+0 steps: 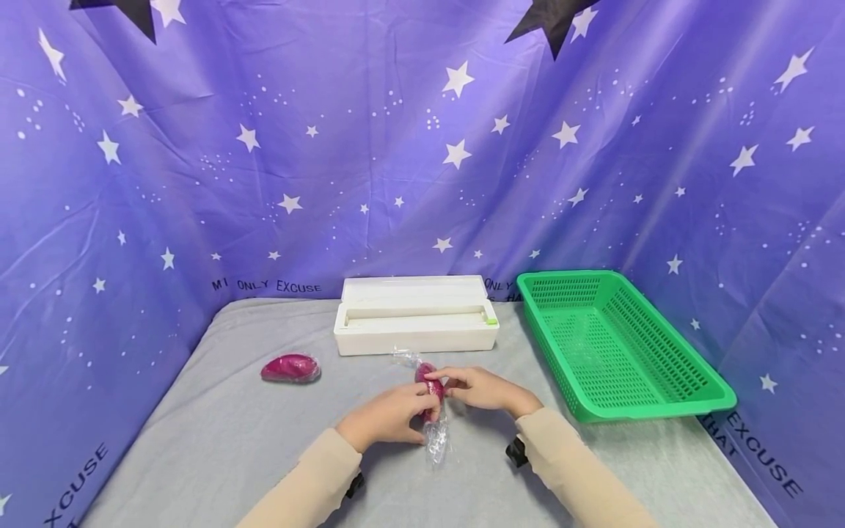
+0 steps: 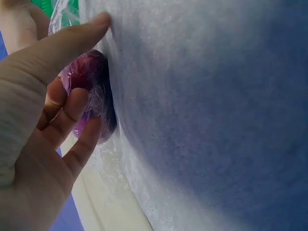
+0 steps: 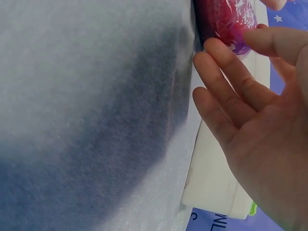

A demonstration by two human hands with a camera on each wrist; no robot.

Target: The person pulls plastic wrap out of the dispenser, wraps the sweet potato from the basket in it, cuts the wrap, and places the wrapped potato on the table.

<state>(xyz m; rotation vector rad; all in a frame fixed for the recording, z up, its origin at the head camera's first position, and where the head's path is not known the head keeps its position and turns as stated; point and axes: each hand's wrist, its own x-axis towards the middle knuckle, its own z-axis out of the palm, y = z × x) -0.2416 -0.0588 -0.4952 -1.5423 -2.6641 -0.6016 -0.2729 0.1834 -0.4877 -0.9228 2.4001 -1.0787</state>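
In the head view an oblong magenta item, glossy under clear plastic wrap, lies on the table before the white box. Loose wrap sticks out at both its ends. From the left, my left hand grips it with bent fingers, the thumb low beside the near end of wrap. My right hand holds its other side between forefinger and thumb. In the right wrist view those fingertips meet the wrapped item, and the remaining fingers are loosely bent. A second wrapped magenta item lies apart to the left.
Behind the hands stands a long white box, its lid raised, with a small green piece at its right end. A green slotted basket stands to the right. Grey cloth covers the table; a purple starry curtain surrounds it.
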